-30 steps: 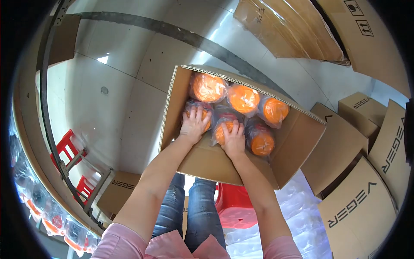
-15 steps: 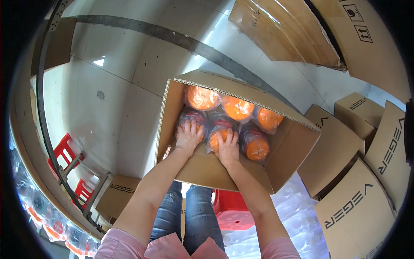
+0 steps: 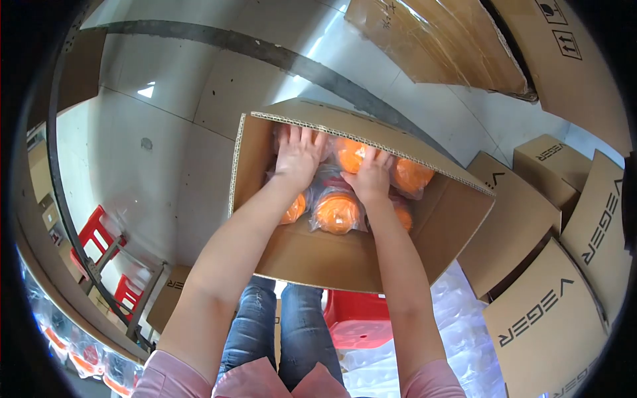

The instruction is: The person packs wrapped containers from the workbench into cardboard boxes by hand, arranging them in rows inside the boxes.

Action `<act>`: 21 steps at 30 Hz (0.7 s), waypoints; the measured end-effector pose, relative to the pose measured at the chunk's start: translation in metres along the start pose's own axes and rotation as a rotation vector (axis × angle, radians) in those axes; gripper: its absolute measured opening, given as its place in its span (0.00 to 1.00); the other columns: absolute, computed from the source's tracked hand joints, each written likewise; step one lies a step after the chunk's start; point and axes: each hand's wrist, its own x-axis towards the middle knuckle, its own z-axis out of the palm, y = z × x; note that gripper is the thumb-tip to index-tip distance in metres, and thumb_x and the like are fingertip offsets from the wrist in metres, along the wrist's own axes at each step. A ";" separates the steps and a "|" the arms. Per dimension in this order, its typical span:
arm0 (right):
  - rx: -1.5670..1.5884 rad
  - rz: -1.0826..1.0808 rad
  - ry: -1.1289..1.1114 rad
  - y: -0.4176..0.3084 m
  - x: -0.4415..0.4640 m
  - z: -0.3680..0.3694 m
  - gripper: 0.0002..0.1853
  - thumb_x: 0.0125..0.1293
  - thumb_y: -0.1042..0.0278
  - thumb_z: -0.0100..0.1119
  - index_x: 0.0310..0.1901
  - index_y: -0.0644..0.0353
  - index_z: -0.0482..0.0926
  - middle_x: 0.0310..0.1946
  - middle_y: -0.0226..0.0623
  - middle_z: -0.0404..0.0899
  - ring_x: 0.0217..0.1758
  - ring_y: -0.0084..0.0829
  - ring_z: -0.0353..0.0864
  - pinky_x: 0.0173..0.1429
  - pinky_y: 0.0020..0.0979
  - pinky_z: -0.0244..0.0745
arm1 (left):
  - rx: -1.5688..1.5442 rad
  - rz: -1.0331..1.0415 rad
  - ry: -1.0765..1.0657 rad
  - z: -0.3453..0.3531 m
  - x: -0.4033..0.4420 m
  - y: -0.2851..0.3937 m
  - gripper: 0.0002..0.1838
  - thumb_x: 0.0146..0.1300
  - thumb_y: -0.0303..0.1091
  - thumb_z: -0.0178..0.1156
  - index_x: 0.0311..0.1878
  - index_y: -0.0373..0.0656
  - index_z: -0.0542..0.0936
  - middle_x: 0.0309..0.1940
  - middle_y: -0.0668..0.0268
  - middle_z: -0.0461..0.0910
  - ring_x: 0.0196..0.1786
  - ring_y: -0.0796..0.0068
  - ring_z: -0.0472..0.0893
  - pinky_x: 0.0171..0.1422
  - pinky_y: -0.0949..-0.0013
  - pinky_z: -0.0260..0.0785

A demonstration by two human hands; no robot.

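An open cardboard box (image 3: 318, 260) holds several round orange-ended items in clear plastic bags, set in two rows. My left hand (image 3: 298, 158) lies with outstretched fingers over the back-left item, which it mostly covers. Fingers apart, my right hand (image 3: 369, 178) rests on the bagged back-middle item (image 3: 352, 154). To its right sits the back-right item (image 3: 413, 176). In the near row, the middle item (image 3: 336, 212) shows its orange end fully. The near-left item (image 3: 292, 209) and near-right item (image 3: 403, 216) are partly hidden by my forearms.
More cardboard boxes (image 3: 537, 325) marked VEGER stand at the right. A large taped carton (image 3: 438, 43) is at the back right. A red stool (image 3: 358, 325) and clear plastic wrapping (image 3: 458, 331) lie below the box. Bagged orange-trimmed items (image 3: 83, 358) sit at the lower left.
Both hands have moved from the near row to the back row of items. The near-middle item's orange end is now uncovered.
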 end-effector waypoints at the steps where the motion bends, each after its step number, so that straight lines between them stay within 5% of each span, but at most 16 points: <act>1: -0.039 0.016 -0.006 -0.001 0.004 0.006 0.46 0.39 0.61 0.69 0.59 0.61 0.53 0.55 0.57 0.53 0.53 0.56 0.59 0.54 0.46 0.65 | 0.017 -0.012 -0.066 0.002 0.005 0.002 0.32 0.43 0.40 0.62 0.54 0.46 0.64 0.53 0.53 0.61 0.52 0.55 0.63 0.54 0.54 0.58; 4: -0.105 0.056 -0.013 -0.002 0.010 0.021 0.46 0.37 0.62 0.70 0.58 0.61 0.54 0.53 0.57 0.54 0.50 0.56 0.60 0.53 0.45 0.66 | 0.063 -0.025 -0.197 0.006 0.014 0.000 0.31 0.44 0.39 0.62 0.54 0.49 0.64 0.53 0.54 0.61 0.52 0.56 0.63 0.53 0.52 0.58; 9: -0.079 0.049 0.058 0.005 0.007 0.031 0.46 0.35 0.62 0.71 0.57 0.60 0.55 0.52 0.56 0.54 0.47 0.54 0.61 0.52 0.44 0.67 | -0.012 -0.015 -0.389 0.010 0.015 -0.002 0.23 0.57 0.35 0.47 0.57 0.62 0.61 0.55 0.54 0.61 0.51 0.55 0.63 0.44 0.47 0.60; 21: 0.053 0.111 0.200 -0.009 -0.012 -0.002 0.43 0.38 0.56 0.69 0.55 0.66 0.58 0.53 0.56 0.57 0.52 0.52 0.60 0.56 0.43 0.62 | -0.034 -0.162 -0.318 -0.040 -0.013 0.004 0.40 0.38 0.41 0.67 0.58 0.45 0.63 0.56 0.55 0.61 0.58 0.51 0.60 0.59 0.54 0.56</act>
